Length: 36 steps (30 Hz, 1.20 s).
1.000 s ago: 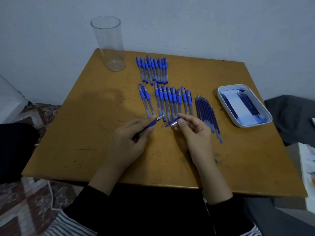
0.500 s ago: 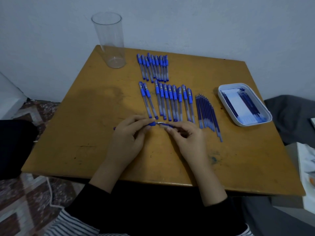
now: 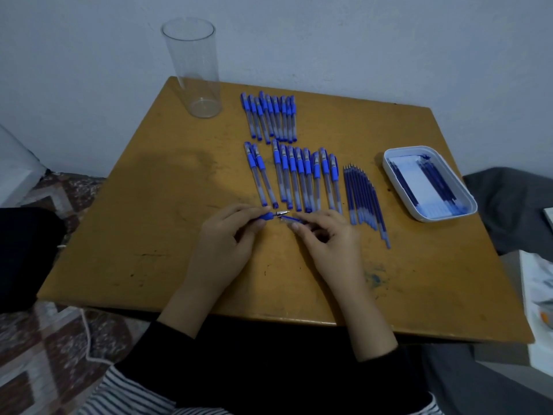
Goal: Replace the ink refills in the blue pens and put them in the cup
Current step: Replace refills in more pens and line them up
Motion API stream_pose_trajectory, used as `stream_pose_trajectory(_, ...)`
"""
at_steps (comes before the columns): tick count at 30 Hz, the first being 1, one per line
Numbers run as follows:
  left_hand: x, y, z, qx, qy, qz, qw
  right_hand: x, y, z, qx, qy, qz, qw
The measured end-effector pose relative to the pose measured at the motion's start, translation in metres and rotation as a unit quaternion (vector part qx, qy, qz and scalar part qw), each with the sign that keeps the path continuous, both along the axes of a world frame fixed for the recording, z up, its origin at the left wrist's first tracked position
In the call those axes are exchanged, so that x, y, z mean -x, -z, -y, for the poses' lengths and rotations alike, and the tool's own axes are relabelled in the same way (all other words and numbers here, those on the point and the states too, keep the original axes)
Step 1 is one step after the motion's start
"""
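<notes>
My left hand (image 3: pixel 223 239) pinches a blue pen (image 3: pixel 270 216) by its grip, metal tip pointing right. My right hand (image 3: pixel 327 238) pinches the pen's blue cap (image 3: pixel 291 219), held just off the tip. Behind my hands lies a row of several capped blue pens (image 3: pixel 294 178), and a second bunch of blue pens (image 3: pixel 270 116) lies farther back. Several loose blue refills (image 3: pixel 363 199) lie to the right of the row. An empty clear plastic cup (image 3: pixel 196 67) stands upright at the table's back left corner.
A white tray (image 3: pixel 460 200) holding several refills sits at the right of the yellow-brown table (image 3: pixel 149 223). A grey cloth (image 3: pixel 514 205) lies beyond the right edge. A patterned floor shows at the left.
My hands have lowered toward the table and come together; the pen has swung from tilted to nearly level, and the cap now sits close to its tip.
</notes>
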<state>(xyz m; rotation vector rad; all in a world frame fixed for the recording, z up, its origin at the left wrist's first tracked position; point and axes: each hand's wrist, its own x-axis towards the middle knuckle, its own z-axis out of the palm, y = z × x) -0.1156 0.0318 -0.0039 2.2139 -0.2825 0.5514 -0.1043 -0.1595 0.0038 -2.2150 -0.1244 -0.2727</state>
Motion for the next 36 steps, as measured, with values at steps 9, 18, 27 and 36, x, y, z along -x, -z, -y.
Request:
stream_pose_trajectory(9, 0.0019, 0.0015, 0.0014, 0.009, 0.046, 0.03, 0.998, 0.0084, -0.0076, -0.0021, -0.113, -0.027, 0.038, 0.992)
stream_pose_trajectory(18, 0.0028, 0.0064, 0.0008, 0.011, 0.1, 0.03, 0.994, 0.0092, -0.0014, 0.0022, -0.06, -0.094, 0.059, 0.992)
stream_pose_trajectory(27, 0.0022, 0.0069, 0.0008, 0.006, 0.079, 0.029, 0.996, 0.0083, -0.0031, 0.0026, -0.074, -0.137, 0.092, 0.984)
stream_pose_trajectory(36, 0.002, 0.0051, 0.0004, -0.005, 0.081, 0.029, 0.996, 0.0068, 0.001, 0.0012, -0.066, -0.125, 0.061, 0.988)
